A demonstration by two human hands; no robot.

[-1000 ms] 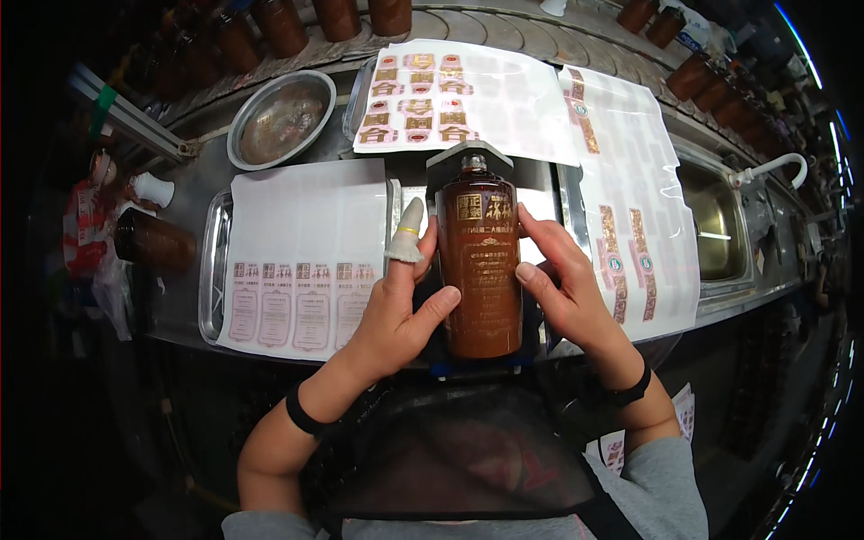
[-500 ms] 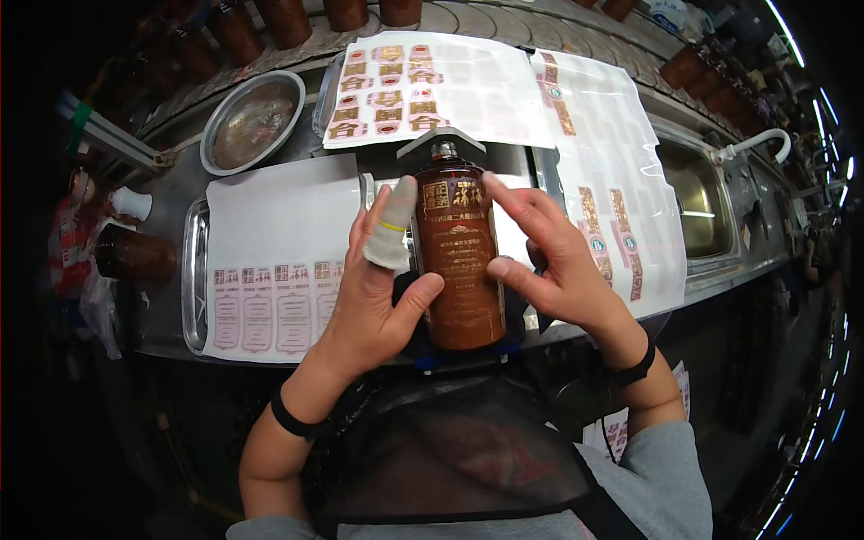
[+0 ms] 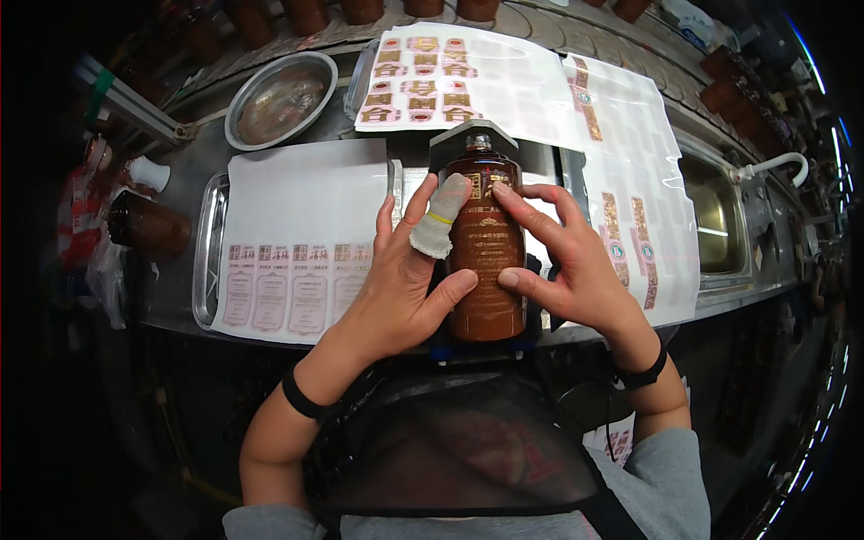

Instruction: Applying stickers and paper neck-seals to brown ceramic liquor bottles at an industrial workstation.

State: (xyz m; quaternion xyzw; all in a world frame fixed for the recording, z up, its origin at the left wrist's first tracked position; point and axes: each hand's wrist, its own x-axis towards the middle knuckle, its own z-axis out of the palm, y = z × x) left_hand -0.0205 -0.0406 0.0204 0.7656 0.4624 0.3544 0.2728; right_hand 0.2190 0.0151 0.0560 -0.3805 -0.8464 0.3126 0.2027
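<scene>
A brown glass bottle with gold lettering lies on its back on a dark stand, its neck pointing away from me. My left hand rests along its left side, fingers spread. A whitish cloth finger cot with a yellow band covers my left index finger, whose tip touches the lettering near the shoulder. The left thumb lies on the lower bottle. From the right, my right hand sets its index fingertip near the upper lettering and its thumb lower down. Neither hand wraps round the bottle.
A printed decal sheet lies on a metal tray at left. Further sheets lie behind and at right. A round metal basin stands back left, a sink at right. Another brown bottle lies far left.
The whole view has shifted, so things appear further right. My left index finger has moved onto the bottle's upper lettering, and my right index fingertip has come inward onto the lettering too.
</scene>
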